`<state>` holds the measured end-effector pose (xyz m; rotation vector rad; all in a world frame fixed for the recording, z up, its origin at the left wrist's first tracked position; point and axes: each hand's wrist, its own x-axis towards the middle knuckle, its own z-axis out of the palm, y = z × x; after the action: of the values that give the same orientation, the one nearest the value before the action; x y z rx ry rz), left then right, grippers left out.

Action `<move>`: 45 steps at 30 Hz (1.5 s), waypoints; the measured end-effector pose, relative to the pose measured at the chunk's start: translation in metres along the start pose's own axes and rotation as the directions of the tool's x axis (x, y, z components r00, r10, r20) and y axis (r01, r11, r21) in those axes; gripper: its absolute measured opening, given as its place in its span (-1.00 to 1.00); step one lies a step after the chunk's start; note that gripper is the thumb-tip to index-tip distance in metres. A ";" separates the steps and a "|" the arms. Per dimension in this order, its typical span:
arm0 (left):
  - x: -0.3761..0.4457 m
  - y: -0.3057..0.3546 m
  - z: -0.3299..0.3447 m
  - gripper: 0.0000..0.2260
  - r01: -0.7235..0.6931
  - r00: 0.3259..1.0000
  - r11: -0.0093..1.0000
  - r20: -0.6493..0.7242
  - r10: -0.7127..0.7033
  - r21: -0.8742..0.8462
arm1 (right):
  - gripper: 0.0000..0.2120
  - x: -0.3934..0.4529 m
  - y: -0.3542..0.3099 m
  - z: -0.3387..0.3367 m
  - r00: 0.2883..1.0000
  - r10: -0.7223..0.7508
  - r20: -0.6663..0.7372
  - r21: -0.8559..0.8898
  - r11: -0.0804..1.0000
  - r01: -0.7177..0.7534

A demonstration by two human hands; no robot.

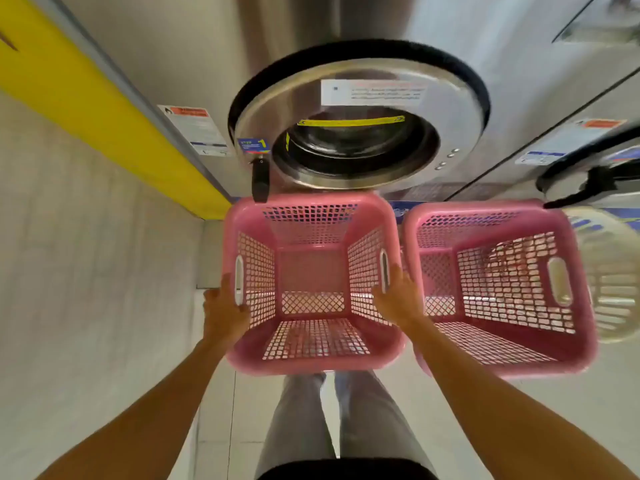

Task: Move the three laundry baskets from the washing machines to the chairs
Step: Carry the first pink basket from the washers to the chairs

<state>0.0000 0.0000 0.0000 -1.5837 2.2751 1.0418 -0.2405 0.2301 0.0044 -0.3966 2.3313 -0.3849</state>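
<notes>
Two empty pink laundry baskets stand side by side in front of the washing machines. My left hand (pixel 223 311) grips the left rim of the left pink basket (pixel 311 363) at its handle slot. On the opposite rim, by the other handle slot, my right hand (pixel 398 299) holds the same basket. The right pink basket (pixel 502 365) sits untouched beside it. A third, cream-white round basket (pixel 613 278) shows at the right edge, partly hidden behind the right pink one.
A steel front-loading washer with a round door (pixel 356 123) stands directly behind the left basket; a second washer door (pixel 595 178) is at right. A yellow-edged wall (pixel 104 109) runs along the left. Pale tiled floor (pixel 602 396) lies below; my legs stand under the basket.
</notes>
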 end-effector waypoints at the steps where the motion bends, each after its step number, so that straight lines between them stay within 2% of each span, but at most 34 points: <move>1: 0.011 0.001 0.002 -0.40 0.000 0.999 1.000 -0.043 0.000 0.011 | -0.28 0.006 -0.001 0.002 0.999 -0.013 -0.047 -0.045 0.999 0.011; 4: 0.037 0.009 0.005 -0.35 0.047 0.997 0.999 -0.069 -0.047 0.000 | -0.23 0.021 0.004 0.008 0.995 -0.027 -0.099 -0.051 0.998 0.022; 8: 0.050 -0.006 0.021 -0.17 0.051 0.995 0.994 0.075 -0.058 0.099 | -0.20 0.030 0.011 0.016 0.986 -0.087 -0.140 -0.037 0.996 0.082; 10: 0.051 -0.016 0.025 -0.11 0.049 0.994 0.992 0.093 -0.061 0.118 | -0.20 0.037 0.014 0.013 0.989 -0.081 -0.120 -0.025 0.997 0.079; 14: 0.046 -0.030 0.013 -0.15 -0.132 0.982 0.989 0.148 0.120 0.069 | -0.26 0.047 0.018 0.004 0.963 -0.242 -0.116 -0.114 0.967 0.229; 16: 0.036 -0.037 0.003 -0.21 -0.184 0.976 0.979 0.135 0.171 0.084 | -0.26 0.047 0.017 0.001 0.964 -0.254 -0.080 -0.084 0.965 0.247; 21: -0.014 -0.053 -0.002 -0.24 0.021 0.991 0.976 0.123 -0.049 0.219 | -0.25 0.027 0.011 -0.007 0.965 -0.258 0.049 -0.151 0.953 0.262; 23: -0.038 -0.057 0.002 -0.23 0.072 0.987 0.979 0.129 -0.097 0.188 | -0.26 0.020 0.010 -0.011 0.957 -0.278 0.081 -0.156 0.945 0.288; 27: -0.091 -0.060 0.011 -0.20 0.203 0.978 0.977 0.039 -0.206 0.067 | -0.29 0.011 0.009 -0.019 0.934 -0.323 0.154 -0.175 0.921 0.348; 30: -0.135 -0.065 0.019 -0.16 0.291 0.956 0.956 -0.024 -0.292 -0.033 | -0.33 0.006 0.001 -0.024 0.885 -0.429 0.179 -0.127 0.882 0.454; 35: -0.198 -0.078 0.019 -0.18 0.402 0.894 0.900 -0.142 -0.426 -0.169 | -0.38 -0.010 -0.034 -0.020 0.788 -0.575 0.221 -0.178 0.770 0.612; 40: -0.269 -0.093 0.033 -0.13 0.507 0.825 0.824 -0.137 -0.549 -0.252 | -0.47 -0.039 -0.071 -0.002 0.643 -0.689 0.336 -0.194 0.617 0.763; 45: -0.361 -0.099 0.094 -0.09 0.580 0.714 0.686 -0.129 -0.688 -0.440 | -0.52 -0.075 -0.075 0.030 0.514 -0.715 0.473 -0.320 0.404 0.857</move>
<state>0.2149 0.3125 0.0717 -2.5774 1.4342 1.1129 -0.1551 0.1863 0.0590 -1.7862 1.7687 -0.0870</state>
